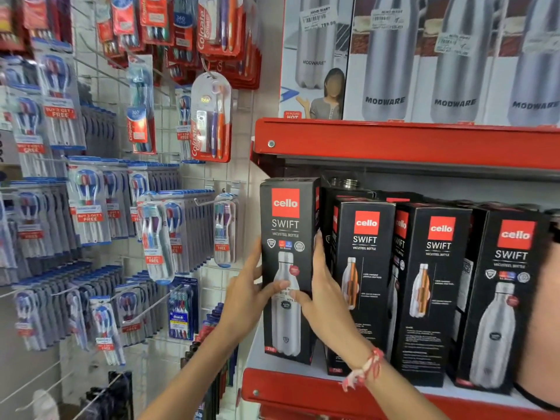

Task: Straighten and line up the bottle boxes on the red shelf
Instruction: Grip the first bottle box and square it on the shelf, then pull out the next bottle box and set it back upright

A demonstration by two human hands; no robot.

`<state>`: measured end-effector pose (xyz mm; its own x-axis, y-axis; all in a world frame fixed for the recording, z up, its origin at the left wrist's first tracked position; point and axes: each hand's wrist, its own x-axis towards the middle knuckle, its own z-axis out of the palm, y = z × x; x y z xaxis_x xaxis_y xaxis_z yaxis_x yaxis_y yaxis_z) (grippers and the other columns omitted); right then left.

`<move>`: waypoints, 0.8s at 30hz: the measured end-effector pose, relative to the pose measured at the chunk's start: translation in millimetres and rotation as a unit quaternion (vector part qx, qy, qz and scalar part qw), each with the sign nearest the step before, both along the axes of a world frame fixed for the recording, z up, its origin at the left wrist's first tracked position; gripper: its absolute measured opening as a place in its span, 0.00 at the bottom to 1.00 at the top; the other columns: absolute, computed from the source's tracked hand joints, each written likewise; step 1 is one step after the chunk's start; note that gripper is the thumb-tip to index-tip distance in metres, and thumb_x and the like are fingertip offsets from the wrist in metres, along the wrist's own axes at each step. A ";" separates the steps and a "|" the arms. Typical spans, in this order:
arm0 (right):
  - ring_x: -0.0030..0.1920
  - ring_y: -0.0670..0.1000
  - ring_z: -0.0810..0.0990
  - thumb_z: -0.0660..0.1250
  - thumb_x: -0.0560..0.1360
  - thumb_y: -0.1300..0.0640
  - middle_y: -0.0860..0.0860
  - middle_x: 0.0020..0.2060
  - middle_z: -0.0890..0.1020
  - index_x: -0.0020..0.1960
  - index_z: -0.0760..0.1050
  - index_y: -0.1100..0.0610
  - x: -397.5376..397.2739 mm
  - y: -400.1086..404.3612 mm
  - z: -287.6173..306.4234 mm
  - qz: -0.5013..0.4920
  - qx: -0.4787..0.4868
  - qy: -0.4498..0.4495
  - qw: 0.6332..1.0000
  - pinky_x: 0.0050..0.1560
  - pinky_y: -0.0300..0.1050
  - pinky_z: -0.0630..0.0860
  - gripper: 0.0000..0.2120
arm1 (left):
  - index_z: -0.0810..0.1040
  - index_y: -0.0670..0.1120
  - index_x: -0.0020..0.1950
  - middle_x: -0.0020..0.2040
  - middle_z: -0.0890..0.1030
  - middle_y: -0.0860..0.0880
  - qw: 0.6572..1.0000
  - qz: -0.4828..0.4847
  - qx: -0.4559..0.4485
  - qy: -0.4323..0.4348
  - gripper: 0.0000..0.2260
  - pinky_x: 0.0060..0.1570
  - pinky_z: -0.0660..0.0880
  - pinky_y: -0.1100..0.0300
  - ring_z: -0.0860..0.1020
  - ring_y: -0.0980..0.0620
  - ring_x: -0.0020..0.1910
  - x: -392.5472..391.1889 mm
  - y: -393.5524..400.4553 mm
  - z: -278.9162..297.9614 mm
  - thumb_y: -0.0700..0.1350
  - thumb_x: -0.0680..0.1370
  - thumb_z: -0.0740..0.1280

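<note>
Several black Cello Swift bottle boxes stand in a row on the red shelf (303, 395). The leftmost box (288, 231) stands upright at the shelf's left end, taller in view than its neighbours. My left hand (247, 294) presses its left side with the thumb on the front. My right hand (325, 298) grips its right edge, fingers between it and the second box (363, 268), thumb on the front. To the right of these stand a third box (430, 292) and a fourth box (497, 298).
White Modware bottle boxes (391, 62) fill the upper red shelf (394, 144). Toothbrush packs (209, 116) hang on wire hooks over the white grid wall to the left. A blurred close object (545, 313) covers the right edge.
</note>
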<state>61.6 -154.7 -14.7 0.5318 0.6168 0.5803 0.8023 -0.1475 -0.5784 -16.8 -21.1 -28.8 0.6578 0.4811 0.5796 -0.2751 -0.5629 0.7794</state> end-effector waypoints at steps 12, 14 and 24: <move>0.60 0.54 0.80 0.67 0.77 0.56 0.54 0.66 0.77 0.77 0.56 0.52 -1.1 3.8 -14.0 -0.130 0.084 -0.111 0.982 0.59 0.49 0.78 0.32 | 0.50 0.63 0.76 0.66 0.76 0.57 0.997 0.076 0.019 0.021 0.39 0.60 0.77 0.51 0.72 0.79 0.51 5.0 -7.0 -11.3 0.40 0.76 0.69; 0.54 0.54 0.81 0.67 0.77 0.56 0.55 0.59 0.79 0.72 0.67 0.55 -2.2 -6.4 -13.3 -0.197 0.166 -0.181 0.949 0.53 0.52 0.80 0.25 | 0.51 0.61 0.77 0.69 0.76 0.48 0.996 0.084 -0.014 0.025 0.37 0.62 0.76 0.49 0.78 0.63 0.60 1.3 -11.6 -10.7 0.43 0.76 0.70; 0.64 0.69 0.67 0.77 0.68 0.54 0.67 0.71 0.60 0.77 0.33 0.45 13.3 -13.7 -24.0 -0.309 0.074 0.006 0.948 0.57 0.66 0.71 0.58 | 0.62 0.49 0.73 0.69 0.67 0.48 0.966 0.208 0.135 -0.071 0.25 0.65 0.67 0.60 0.67 0.58 0.65 -9.9 -48.9 -1.7 0.47 0.78 0.65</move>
<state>74.9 -168.3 -38.8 0.7716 0.0974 0.6286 0.5828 -0.5041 -0.6374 -26.7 -70.0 -30.5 0.3451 0.5053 0.7909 -0.0739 -0.8255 0.5596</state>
